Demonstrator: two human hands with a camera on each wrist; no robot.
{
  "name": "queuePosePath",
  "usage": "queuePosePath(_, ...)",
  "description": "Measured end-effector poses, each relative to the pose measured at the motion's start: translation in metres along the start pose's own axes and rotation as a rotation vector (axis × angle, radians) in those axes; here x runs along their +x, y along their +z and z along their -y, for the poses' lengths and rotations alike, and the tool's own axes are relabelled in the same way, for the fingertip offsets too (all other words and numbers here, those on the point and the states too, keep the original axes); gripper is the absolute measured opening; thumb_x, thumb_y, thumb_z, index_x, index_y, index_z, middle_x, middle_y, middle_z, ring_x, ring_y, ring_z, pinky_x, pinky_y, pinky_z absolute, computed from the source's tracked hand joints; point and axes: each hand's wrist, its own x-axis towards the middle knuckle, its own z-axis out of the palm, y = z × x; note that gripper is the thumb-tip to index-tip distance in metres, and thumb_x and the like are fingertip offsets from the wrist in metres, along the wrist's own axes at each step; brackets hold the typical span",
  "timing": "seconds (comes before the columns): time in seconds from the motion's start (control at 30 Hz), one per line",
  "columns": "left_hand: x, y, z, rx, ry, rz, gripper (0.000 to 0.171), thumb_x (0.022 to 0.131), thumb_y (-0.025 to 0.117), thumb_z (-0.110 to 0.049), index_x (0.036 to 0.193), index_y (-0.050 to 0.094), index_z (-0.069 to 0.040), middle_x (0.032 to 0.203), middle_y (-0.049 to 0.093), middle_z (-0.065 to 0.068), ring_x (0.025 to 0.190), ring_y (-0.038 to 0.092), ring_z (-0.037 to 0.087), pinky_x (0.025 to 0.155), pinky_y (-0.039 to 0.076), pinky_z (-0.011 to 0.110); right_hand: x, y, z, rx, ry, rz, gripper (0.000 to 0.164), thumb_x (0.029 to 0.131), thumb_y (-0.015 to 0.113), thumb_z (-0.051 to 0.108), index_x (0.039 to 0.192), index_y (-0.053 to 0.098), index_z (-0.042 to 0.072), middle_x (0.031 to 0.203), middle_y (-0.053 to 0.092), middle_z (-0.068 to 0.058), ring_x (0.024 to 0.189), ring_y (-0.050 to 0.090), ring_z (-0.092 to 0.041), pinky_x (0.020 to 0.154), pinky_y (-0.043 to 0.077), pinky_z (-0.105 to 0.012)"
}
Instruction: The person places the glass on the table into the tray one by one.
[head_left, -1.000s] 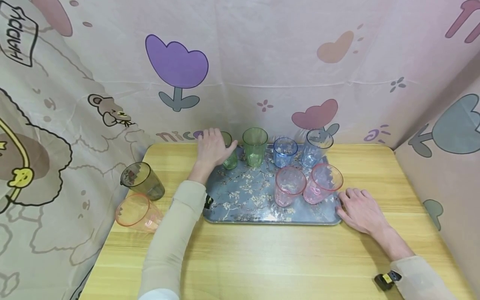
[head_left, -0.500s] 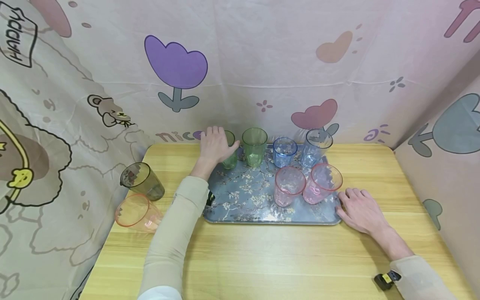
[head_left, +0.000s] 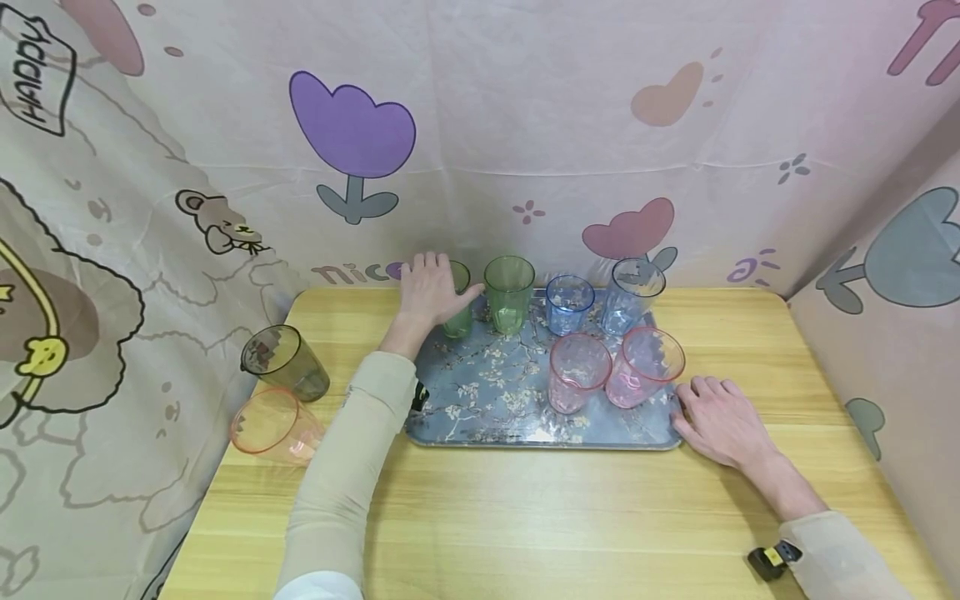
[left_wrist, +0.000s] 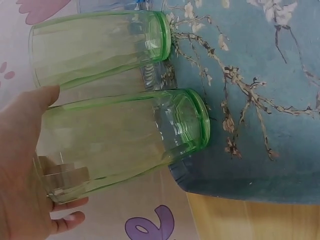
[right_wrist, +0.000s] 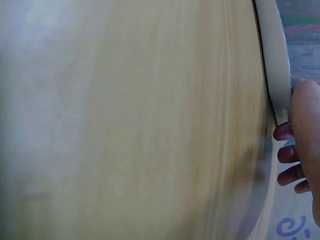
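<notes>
My left hand (head_left: 431, 292) is around the nearer green glass (left_wrist: 125, 145), thumb on one side and fingers on the other. In the left wrist view the thumb stands out past the glass's side and the fingers are fairly straight. That glass stands upright at the far left of a blue floral tray (head_left: 487, 392). Beside it, to the right, is a second green glass (head_left: 510, 296), with the left thumb tip pointing at it. Loosely bent, my right hand (head_left: 723, 421) rests on the table at the tray's right edge, near a pink glass (head_left: 637, 375).
Also on the tray are a short blue glass (head_left: 570, 308), a taller blue glass (head_left: 630, 304) and another pink glass (head_left: 577, 375). Left of it, a dark grey glass (head_left: 292, 367) and an orange glass (head_left: 277, 429) stand on the wooden table (head_left: 570, 517). A patterned cloth (head_left: 487, 108) hangs behind.
My left hand has shifted slightly right, and its thumb has spread away from the green glass toward the other one. The right hand has stayed still.
</notes>
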Motion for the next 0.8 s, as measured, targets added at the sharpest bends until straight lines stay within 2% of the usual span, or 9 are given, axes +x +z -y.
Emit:
queuePosePath(0.17,-0.002,-0.001,0.001,0.005,0.002,-0.003,0.104,0.089,0.055,-0.082,0.150,0.044,0.002,0.143,0.056,0.025,0.129,0.053,0.041,0.105,0.046,0.056,0.001,-0.002,0.001,-0.003,0.003,0.013,0.025,0.088,0.064,0.033,0.089,0.059,0.009,0.078,0.054,-0.006,0.078,0.059,-0.032,0.075,0.044,-0.049)
queuePosePath(0.37,-0.009,-0.003,0.003,0.006,0.003,-0.051,0.109,0.088,0.052,-0.085,0.154,0.040,0.001,0.148,0.055,0.025,0.132,0.053,0.042,0.103,0.046,0.056,0.001,-0.001,0.001,0.000,0.003,0.012,0.024,0.088,0.065,0.033,0.088,0.058,0.010,0.076,0.053,-0.005,0.076,0.057,-0.031,0.073,0.043,-0.048)
queuePosePath(0.6,-0.027,-0.011,0.005,0.007,0.012,-0.093,0.113,0.089,0.047,-0.087,0.160,0.035,-0.001,0.154,0.051,0.026,0.138,0.051,0.044,0.110,0.043,0.061,0.001,-0.001,0.001,0.002,0.005,0.014,0.024,0.088,0.065,0.033,0.088,0.058,0.010,0.076,0.053,-0.005,0.077,0.058,-0.031,0.073,0.044,-0.048)
queuePosePath(0.8,-0.044,-0.020,0.007,0.030,0.030,-0.137,0.116,0.088,0.041,-0.091,0.161,0.034,0.000,0.153,0.053,0.026,0.138,0.051,0.044,0.114,0.040,0.061,0.001,-0.003,0.001,0.005,0.004,0.014,0.023,0.088,0.065,0.033,0.088,0.059,0.010,0.078,0.054,-0.005,0.079,0.059,-0.032,0.075,0.044,-0.049)
